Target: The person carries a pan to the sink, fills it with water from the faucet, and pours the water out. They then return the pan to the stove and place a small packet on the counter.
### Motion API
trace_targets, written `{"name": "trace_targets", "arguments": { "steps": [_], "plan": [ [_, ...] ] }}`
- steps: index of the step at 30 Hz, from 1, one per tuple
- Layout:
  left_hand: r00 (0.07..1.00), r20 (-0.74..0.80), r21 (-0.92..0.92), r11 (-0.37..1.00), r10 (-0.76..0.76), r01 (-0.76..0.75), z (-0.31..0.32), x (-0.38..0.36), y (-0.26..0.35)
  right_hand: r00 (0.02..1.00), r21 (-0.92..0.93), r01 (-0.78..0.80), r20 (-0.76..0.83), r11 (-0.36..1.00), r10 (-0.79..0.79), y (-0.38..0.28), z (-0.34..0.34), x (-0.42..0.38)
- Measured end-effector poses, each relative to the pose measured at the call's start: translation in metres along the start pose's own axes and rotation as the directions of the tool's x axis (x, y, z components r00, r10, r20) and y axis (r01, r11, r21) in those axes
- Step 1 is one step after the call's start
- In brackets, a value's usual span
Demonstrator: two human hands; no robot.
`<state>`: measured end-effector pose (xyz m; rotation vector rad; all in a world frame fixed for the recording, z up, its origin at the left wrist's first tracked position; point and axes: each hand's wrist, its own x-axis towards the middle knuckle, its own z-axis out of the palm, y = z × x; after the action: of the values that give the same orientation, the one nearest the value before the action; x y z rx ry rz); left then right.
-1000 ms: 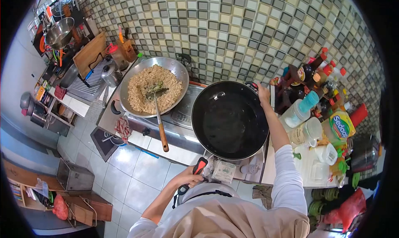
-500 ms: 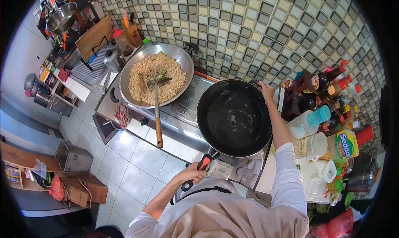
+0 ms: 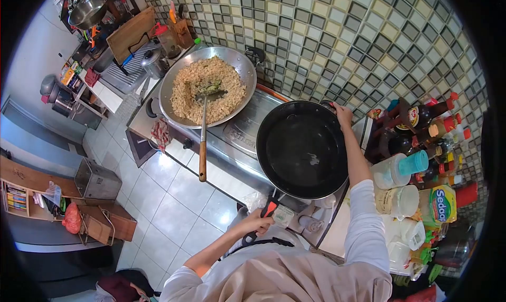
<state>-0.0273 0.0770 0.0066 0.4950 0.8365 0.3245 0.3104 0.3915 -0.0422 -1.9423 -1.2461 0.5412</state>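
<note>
A deep black frying pan (image 3: 284, 154) is tilted over the right side of the stove, with shiny patches on its inside. My left hand (image 3: 256, 223) is closed round its red-and-black long handle (image 3: 270, 207), close to my body. At the pan's far right rim, my right hand (image 3: 342, 115) grips the small side handle. Left of the pan stands a wide steel wok (image 3: 249, 79) full of crumbly beige food (image 3: 184, 93) with a little green in the middle. A spatula with a wooden handle (image 3: 203, 159) rests in it, its blade partly in the food.
Bottles (image 3: 421, 114) and plastic tubs (image 3: 396, 202) crowd the counter on the right. A red-patterned cloth (image 3: 160, 133) hangs at the stove's front left. Behind the stove rises a tiled wall (image 3: 316, 49). A person (image 3: 124, 287) shows at the lower left edge.
The view has shifted slightly, and a person has come into sight at the lower left. The shiny patches in the pan look different. Both hands keep their hold.
</note>
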Motion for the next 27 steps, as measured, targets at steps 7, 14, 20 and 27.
{"name": "trace_targets", "arguments": {
  "steps": [7, 14, 20, 27],
  "plan": [
    [1.0, -0.003, -0.125, 0.992, 0.012, -0.012, 0.018, 0.013, -0.013, 0.957, -0.095, 0.179, 0.248, 0.979, -0.151, 0.006, 0.023, 0.037],
    [0.998, -0.046, -0.116, 0.992, 0.038, -0.043, 0.018, 0.016, -0.021, 0.955, -0.303, 0.274, 0.195, 0.913, -0.222, -0.01, -0.009, -0.002],
    [0.997, -0.008, -0.082, 0.994, 0.076, -0.076, 0.015, 0.02, -0.023, 0.979, -0.372, 0.181, 0.157, 0.91, -0.13, -0.003, -0.051, -0.062],
    [0.996, -0.027, -0.084, 0.993, 0.08, -0.082, 0.027, 0.018, -0.03, 0.954, -0.152, 0.298, 0.018, 0.943, -0.298, 0.035, -0.061, -0.11]
  ]
}}
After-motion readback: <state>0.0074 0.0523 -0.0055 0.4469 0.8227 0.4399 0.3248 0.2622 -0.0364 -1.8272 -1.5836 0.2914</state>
